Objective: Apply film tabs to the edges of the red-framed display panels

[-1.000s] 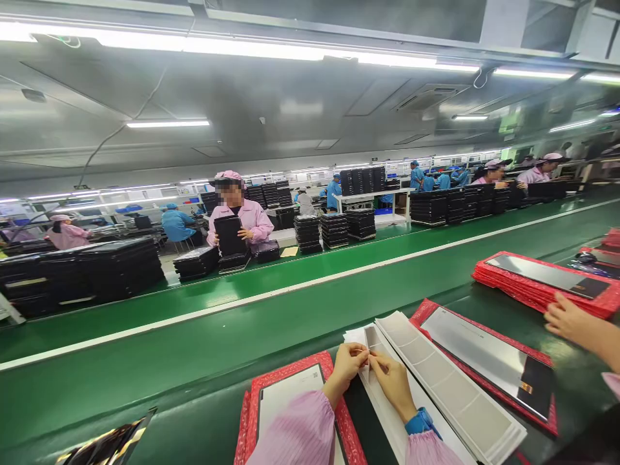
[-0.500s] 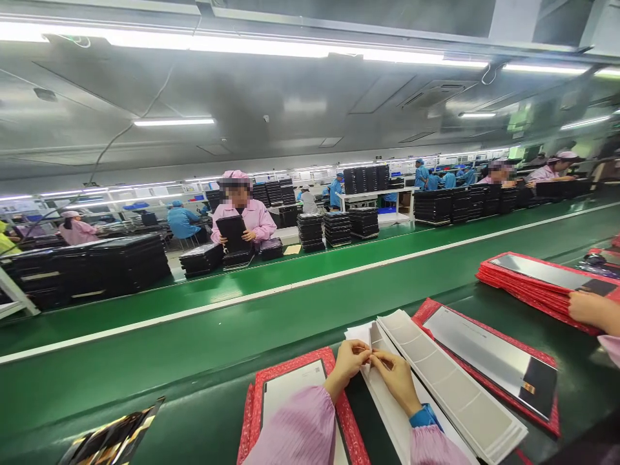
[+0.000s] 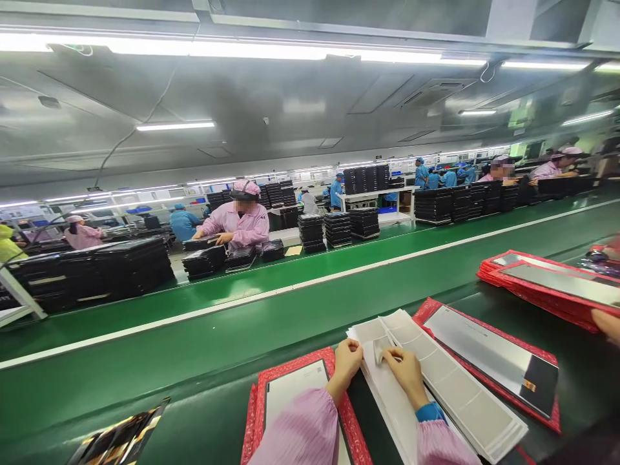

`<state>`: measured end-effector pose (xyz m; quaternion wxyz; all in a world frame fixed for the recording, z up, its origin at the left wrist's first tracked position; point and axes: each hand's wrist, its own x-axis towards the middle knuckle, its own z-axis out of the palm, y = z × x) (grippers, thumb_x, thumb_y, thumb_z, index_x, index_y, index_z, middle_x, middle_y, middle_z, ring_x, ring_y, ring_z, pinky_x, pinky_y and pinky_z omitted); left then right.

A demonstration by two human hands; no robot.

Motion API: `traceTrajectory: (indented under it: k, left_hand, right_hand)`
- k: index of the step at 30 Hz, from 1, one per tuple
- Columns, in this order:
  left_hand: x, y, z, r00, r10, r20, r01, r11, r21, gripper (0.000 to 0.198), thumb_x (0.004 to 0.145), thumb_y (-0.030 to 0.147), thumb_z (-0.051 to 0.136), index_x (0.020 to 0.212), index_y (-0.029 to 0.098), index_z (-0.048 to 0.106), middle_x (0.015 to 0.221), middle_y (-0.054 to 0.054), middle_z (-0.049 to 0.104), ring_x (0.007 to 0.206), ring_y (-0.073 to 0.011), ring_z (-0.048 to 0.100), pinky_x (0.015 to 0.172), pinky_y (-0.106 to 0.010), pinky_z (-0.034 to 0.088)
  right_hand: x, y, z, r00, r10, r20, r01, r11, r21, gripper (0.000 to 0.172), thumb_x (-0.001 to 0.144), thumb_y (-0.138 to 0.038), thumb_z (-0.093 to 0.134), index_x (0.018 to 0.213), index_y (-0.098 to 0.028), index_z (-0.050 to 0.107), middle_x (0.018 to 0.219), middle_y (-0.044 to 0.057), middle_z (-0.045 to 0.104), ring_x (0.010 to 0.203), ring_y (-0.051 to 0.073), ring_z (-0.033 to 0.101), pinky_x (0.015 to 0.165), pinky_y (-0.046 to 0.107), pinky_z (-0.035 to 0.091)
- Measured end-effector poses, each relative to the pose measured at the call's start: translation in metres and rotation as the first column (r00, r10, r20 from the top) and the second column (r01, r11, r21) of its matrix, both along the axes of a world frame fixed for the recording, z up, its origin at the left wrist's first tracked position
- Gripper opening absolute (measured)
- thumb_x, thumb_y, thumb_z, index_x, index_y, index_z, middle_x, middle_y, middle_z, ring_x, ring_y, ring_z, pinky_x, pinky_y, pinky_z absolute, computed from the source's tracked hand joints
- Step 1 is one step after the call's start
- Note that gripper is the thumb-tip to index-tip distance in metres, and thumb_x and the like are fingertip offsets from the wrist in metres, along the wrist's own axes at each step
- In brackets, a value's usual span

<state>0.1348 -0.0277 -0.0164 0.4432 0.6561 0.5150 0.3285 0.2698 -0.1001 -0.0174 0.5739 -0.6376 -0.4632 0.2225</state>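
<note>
My left hand (image 3: 345,367) pinches the far left edge of a white backing sheet (image 3: 382,394) at the top of a paper stack. Between the thumb and finger of my right hand (image 3: 404,371) is the edge of a greyish sticker (image 3: 378,352), partly lifted off that sheet and curled. Right beside it lies a stack of sticker sheets (image 3: 450,381) with grey rectangular stickers in a row. Under my left sleeve, a display panel (image 3: 295,387) with a pale back rests on red bubble wrap (image 3: 356,426).
Right of the sheets, a silver-backed panel (image 3: 484,352) lies on a red bubble bag. Beyond it is a red-wrapped panel stack (image 3: 533,294) with another person's hand (image 3: 608,325) at it. Dark shiny strips (image 3: 119,436) lie front left. Across the green belt (image 3: 271,316), a person handles black panels.
My hands have moved apart; the right one has drawn the sticker rightward, partly off the backing sheet. Another panel now tops the red stack. The person opposite has lowered a black panel leftward.
</note>
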Motion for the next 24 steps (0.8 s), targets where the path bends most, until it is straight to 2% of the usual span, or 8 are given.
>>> traceTrajectory:
  k: [3, 6, 9, 11, 15, 18, 21, 24]
  left_hand:
    - [-0.005, 0.001, -0.001, 0.990, 0.093, -0.109, -0.092, 0.996, 0.009, 0.019, 0.082, 0.030, 0.055, 0.075, 0.012, 0.057, 0.072, 0.001, 0.059, 0.070, -0.0131, 0.057, 0.071, -0.032, 0.046]
    - [-0.006, -0.002, 0.004, 0.976, 0.133, -0.171, -0.134, 0.991, 0.009, 0.019, 0.081, 0.031, 0.056, 0.075, 0.012, 0.057, 0.076, 0.000, 0.060, 0.074, -0.0140, 0.057, 0.075, -0.033, 0.045]
    - [-0.007, -0.008, 0.019, 0.976, 0.133, -0.174, -0.132, 0.991, 0.018, 0.016, 0.079, 0.026, 0.058, 0.085, 0.012, 0.056, 0.073, -0.001, 0.061, 0.070, -0.0146, 0.058, 0.072, -0.032, 0.044]
    - [-0.009, -0.018, 0.036, 0.982, 0.118, -0.147, -0.109, 0.992, 0.066, 0.020, 0.075, 0.022, 0.060, 0.091, 0.011, 0.055, 0.074, -0.003, 0.061, 0.071, -0.0159, 0.058, 0.071, -0.029, 0.042]
    - [-0.025, -0.060, 0.084, 0.998, 0.027, -0.061, -0.013, 0.976, 0.215, 0.015, 0.076, 0.031, 0.056, 0.078, 0.016, 0.057, 0.081, -0.004, 0.063, 0.073, -0.0154, 0.056, 0.067, -0.023, 0.040]
    - [-0.048, -0.108, 0.114, 0.998, -0.048, -0.039, 0.058, 0.951, 0.305, 0.027, 0.077, 0.045, 0.053, 0.066, 0.020, 0.057, 0.070, -0.001, 0.062, 0.068, -0.0154, 0.055, 0.065, -0.024, 0.040]
    - [-0.075, -0.151, 0.125, 0.996, -0.037, -0.085, 0.067, 0.925, 0.374, 0.026, 0.071, 0.048, 0.060, 0.069, 0.023, 0.059, 0.072, -0.003, 0.063, 0.070, -0.0191, 0.055, 0.067, -0.028, 0.041]
    - [-0.098, -0.172, 0.117, 0.997, -0.010, -0.075, 0.033, 0.952, 0.306, 0.018, 0.071, 0.042, 0.061, 0.068, 0.023, 0.062, 0.071, -0.003, 0.064, 0.069, -0.0195, 0.056, 0.068, -0.028, 0.043]
  right_hand:
    - [0.024, -0.006, 0.019, 0.994, -0.104, 0.033, 0.105, 0.994, -0.026, 0.029, 0.062, -0.041, 0.057, 0.061, -0.014, 0.067, 0.062, 0.005, 0.067, 0.062, 0.022, 0.062, 0.057, 0.028, 0.048]
    - [0.056, -0.020, 0.050, 0.984, -0.170, 0.059, 0.171, 0.985, -0.014, 0.031, 0.063, -0.042, 0.055, 0.063, -0.013, 0.067, 0.059, 0.005, 0.066, 0.060, 0.021, 0.062, 0.053, 0.025, 0.045]
    - [0.076, -0.039, 0.081, 0.972, -0.219, 0.089, 0.219, 0.976, 0.014, 0.033, 0.064, -0.043, 0.055, 0.066, -0.012, 0.067, 0.063, 0.007, 0.067, 0.062, 0.021, 0.062, 0.055, 0.025, 0.046]
    - [0.074, -0.054, 0.095, 0.966, -0.234, 0.112, 0.233, 0.972, 0.020, 0.030, 0.063, -0.043, 0.057, 0.066, -0.014, 0.067, 0.067, 0.007, 0.068, 0.065, 0.021, 0.062, 0.058, 0.025, 0.046]
    - [0.027, -0.087, 0.103, 0.950, -0.209, 0.231, 0.199, 0.978, 0.063, 0.021, 0.065, -0.040, 0.060, 0.069, -0.019, 0.065, 0.072, 0.004, 0.067, 0.069, 0.021, 0.062, 0.065, 0.027, 0.047]
    - [-0.028, -0.108, 0.095, 0.897, -0.159, 0.412, 0.053, 0.965, 0.257, 0.015, 0.073, -0.034, 0.055, 0.074, -0.022, 0.062, 0.079, 0.004, 0.065, 0.075, 0.020, 0.061, 0.070, 0.030, 0.047]
    - [-0.076, -0.123, 0.082, 0.852, -0.121, 0.510, -0.105, 0.914, 0.391, 0.010, 0.078, -0.026, 0.051, 0.081, -0.023, 0.061, 0.081, 0.005, 0.063, 0.078, 0.020, 0.059, 0.071, 0.032, 0.047]
    - [-0.105, -0.132, 0.072, 0.796, -0.093, 0.598, -0.221, 0.876, 0.430, 0.014, 0.077, -0.021, 0.054, 0.089, -0.023, 0.060, 0.082, 0.005, 0.063, 0.075, 0.020, 0.057, 0.068, 0.034, 0.047]
